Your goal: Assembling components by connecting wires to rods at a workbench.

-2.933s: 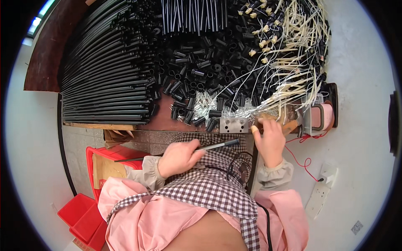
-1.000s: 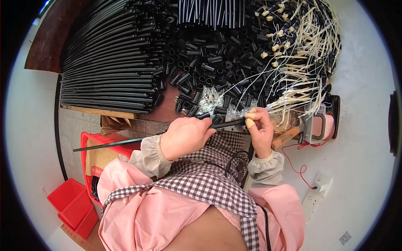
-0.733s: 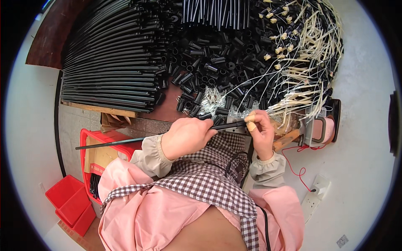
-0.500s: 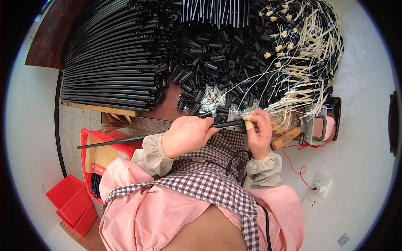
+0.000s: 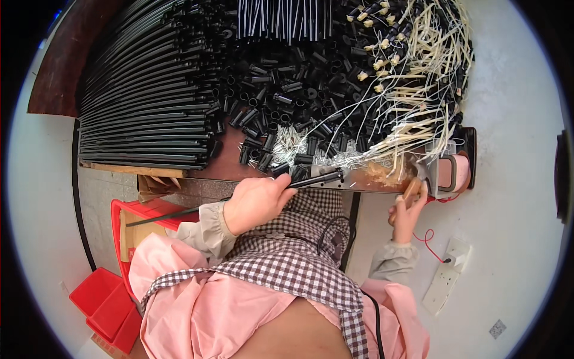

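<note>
Two hands were busy at the table's near edge. The left hand [image 5: 257, 204] was clenched round a black rod [image 5: 312, 180], whose thicker right end lay over a metal block [image 5: 327, 185]; whether it touched the block could not be told. The rod's thin left end ran out past the sleeve and over the red tub [image 5: 117, 224]. The right hand [image 5: 407, 210], farther right, had its fingers about the wooden handle of a hammer [image 5: 411, 190]; whether the hammer was clear of the table [image 5: 227, 157] could not be told.

The rod seemed the likeliest source of trouble: held by one hand only, it could roll or slide off the block. Its long tail might catch the tub and twist the thick end out of line. The right hand's hold looked light, so the handle could turn in the fingers. Pale strips [image 5: 418, 90] hung just beyond the hammer and could snag its head. A jolt might scatter the silver pins [image 5: 289, 145], heaped close to the edge beside the black sleeves [image 5: 263, 78], onto the floor.
</note>
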